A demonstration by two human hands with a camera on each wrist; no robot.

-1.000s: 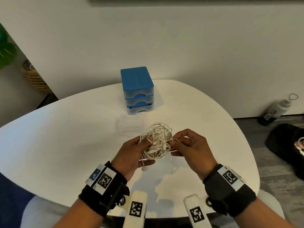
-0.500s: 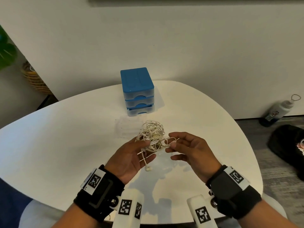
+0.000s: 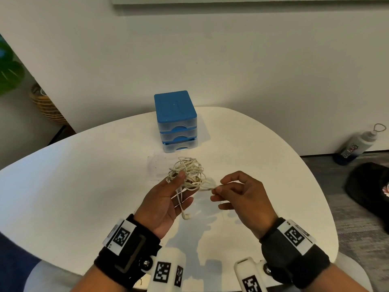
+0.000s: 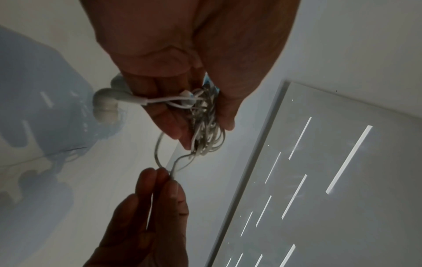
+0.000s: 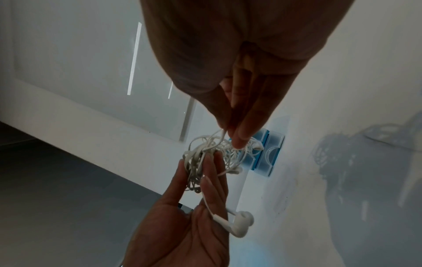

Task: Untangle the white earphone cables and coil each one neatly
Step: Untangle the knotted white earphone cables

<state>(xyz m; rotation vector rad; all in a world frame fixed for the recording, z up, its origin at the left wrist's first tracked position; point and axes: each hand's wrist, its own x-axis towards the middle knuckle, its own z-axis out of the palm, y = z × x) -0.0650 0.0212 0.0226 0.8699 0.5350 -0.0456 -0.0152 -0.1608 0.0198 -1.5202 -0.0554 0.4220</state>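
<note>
A tangled ball of white earphone cables (image 3: 188, 172) is held above the white table (image 3: 73, 175). My left hand (image 3: 166, 199) pinches the ball between thumb and fingers, palm up. An earbud (image 3: 186, 216) dangles below that hand on a short length of cable; the same earbud (image 4: 106, 104) (image 5: 241, 224) shows in both wrist views. My right hand (image 3: 235, 194) pinches a strand of cable (image 4: 173, 168) drawn out sideways from the tangle (image 5: 212, 153). The two hands are a short way apart.
A blue three-drawer box (image 3: 175, 121) stands on the table just behind the tangle. A bottle (image 3: 355, 145) and a dark bag (image 3: 370, 186) lie on the floor at the right. A woven basket (image 3: 45, 106) sits at the far left.
The hands have drawn apart: my right hand has moved right, pulling a strand out of the ball. My left hand has turned palm up, and an earbud now hangs lower.
</note>
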